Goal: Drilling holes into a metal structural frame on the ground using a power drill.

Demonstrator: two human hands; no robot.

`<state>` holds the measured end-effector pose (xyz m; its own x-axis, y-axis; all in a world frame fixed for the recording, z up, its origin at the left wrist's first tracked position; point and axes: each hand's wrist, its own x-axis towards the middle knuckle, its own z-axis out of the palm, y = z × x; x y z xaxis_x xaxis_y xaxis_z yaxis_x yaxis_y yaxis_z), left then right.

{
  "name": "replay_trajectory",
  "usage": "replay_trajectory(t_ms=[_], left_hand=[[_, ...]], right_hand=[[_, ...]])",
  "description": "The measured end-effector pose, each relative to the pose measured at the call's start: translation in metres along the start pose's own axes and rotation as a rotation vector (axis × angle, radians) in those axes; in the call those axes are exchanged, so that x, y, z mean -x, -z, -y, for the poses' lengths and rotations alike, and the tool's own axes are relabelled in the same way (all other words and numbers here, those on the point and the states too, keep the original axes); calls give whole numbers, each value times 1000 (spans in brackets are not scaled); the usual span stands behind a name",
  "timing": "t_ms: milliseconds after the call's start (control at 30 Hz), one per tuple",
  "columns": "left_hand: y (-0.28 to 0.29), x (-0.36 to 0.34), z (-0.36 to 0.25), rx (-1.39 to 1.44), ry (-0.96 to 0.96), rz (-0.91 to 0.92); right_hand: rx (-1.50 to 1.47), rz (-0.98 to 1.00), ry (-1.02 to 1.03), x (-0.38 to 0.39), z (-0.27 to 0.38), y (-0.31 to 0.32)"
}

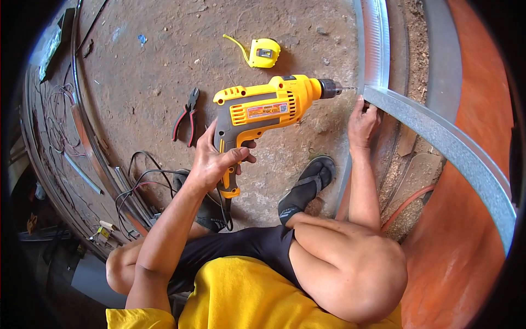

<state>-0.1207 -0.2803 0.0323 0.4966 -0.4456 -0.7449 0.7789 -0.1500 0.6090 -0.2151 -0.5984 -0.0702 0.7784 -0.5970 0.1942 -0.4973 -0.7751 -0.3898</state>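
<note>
My left hand [216, 159] is wrapped around the handle of the yellow drill [263, 107], which I hold level above the floor, its thin bit reaching to the corner of the metal strips; I can't tell whether it touches. I judge the drill solid, hard-cased and nose-heavy, so the handle is the place to take it. My right hand [364, 123] has its fingers bunched at the end of the curving metal strip [438, 129]; whether they pinch it, I can't tell. That strip looks light, springy and slick, perhaps sharp along its edges, so best held by its flat faces. Beyond lie pliers [187, 118] and a tape measure [266, 53] on the rough, dusty brown floor [159, 49], with an orange surface [438, 263] off to my right.
</note>
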Motion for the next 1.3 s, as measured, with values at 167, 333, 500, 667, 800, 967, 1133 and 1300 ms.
replay_trajectory(t_ms=[167, 333, 500, 667, 800, 967, 1133, 1300], left_hand=[[6, -2, 3, -23, 23, 2], [4, -8, 6, -17, 22, 24], [9, -16, 8, 27, 56, 47], [13, -21, 6, 32, 70, 56], [17, -25, 4, 33, 76, 64], [25, -35, 2, 121, 96, 74], [33, -52, -8, 20, 191, 193], [40, -55, -6, 19, 189, 229]], right_hand=[[-71, -1, 10, 4, 4, -9], [-24, -5, 51, 2, 6, 0], [-160, -33, -115, 8, -5, -13], [-12, 56, -66, 7, 3, -1], [23, 98, -132, 6, 12, 6], [-49, 106, -191, 7, 10, 3], [-24, 102, -121, 2, 7, 10], [-17, 330, -123, -7, 8, 21]])
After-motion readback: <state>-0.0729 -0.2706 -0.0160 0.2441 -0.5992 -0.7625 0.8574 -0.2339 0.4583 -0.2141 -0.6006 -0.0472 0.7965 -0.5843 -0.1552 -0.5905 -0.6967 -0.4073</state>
